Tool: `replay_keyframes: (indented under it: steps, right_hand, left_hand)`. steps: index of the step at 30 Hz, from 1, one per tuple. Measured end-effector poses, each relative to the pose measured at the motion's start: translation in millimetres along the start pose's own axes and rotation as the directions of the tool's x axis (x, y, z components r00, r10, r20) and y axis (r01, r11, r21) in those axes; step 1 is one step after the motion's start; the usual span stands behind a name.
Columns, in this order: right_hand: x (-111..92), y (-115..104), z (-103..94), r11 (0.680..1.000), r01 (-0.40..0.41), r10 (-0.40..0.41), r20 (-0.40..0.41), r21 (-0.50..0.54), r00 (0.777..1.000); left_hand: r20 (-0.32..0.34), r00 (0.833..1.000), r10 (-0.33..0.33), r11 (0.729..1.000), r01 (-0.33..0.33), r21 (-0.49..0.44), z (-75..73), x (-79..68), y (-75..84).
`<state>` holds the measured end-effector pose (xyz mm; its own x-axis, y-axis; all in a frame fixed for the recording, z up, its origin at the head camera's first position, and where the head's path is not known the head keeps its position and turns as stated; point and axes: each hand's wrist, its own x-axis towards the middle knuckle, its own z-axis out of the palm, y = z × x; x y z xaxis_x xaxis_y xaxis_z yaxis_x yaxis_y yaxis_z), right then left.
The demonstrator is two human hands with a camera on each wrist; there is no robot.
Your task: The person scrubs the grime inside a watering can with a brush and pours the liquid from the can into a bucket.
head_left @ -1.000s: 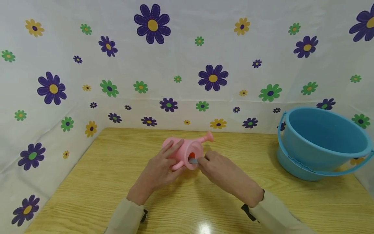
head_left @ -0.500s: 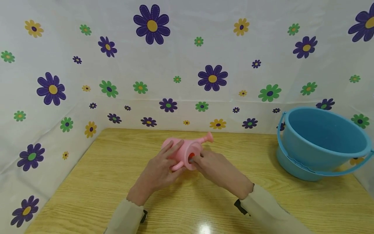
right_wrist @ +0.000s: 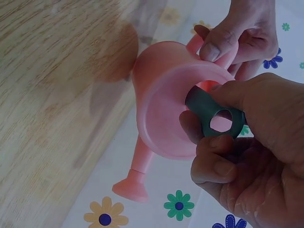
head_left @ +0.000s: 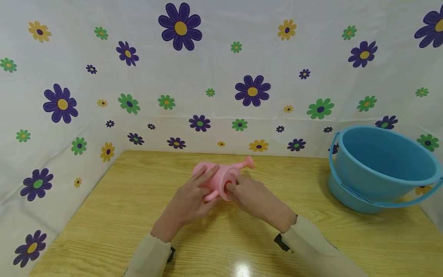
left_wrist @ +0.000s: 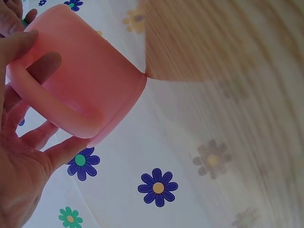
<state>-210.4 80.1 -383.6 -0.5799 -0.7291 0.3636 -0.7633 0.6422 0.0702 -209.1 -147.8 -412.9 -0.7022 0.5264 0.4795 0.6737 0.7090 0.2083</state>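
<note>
A pink toy watering can lies on its side on the table, its wide mouth turned toward the right hand and its spout pointing back right. The left hand grips it, fingers spread over the body and thumb by the curved handle. At the mouth, the right hand pinches a teal handle with a round hole in its end. The far end of that teal piece is hidden inside the can. Something orange-red shows within the opening.
A large light-blue bucket with its handle hanging in front stands at the right of the wooden table. Behind and to the left hangs a white flowered sheet.
The right hand has moved left to the can's mouth, and the piece it pinches has gone deeper inside. The left hand and the watering can have stayed in place.
</note>
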Motion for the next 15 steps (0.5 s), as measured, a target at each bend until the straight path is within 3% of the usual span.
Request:
replay_keyframes:
  steps: [15]
  right_hand:
    - [-6.1, -1.6, -33.4, 0.99, -0.094, 0.084, 0.093, 0.107, 0.992]
  left_hand:
    - [-0.021, 1.0, 0.004, 1.0, -0.004, -0.008, 0.8, 0.4, -1.3]
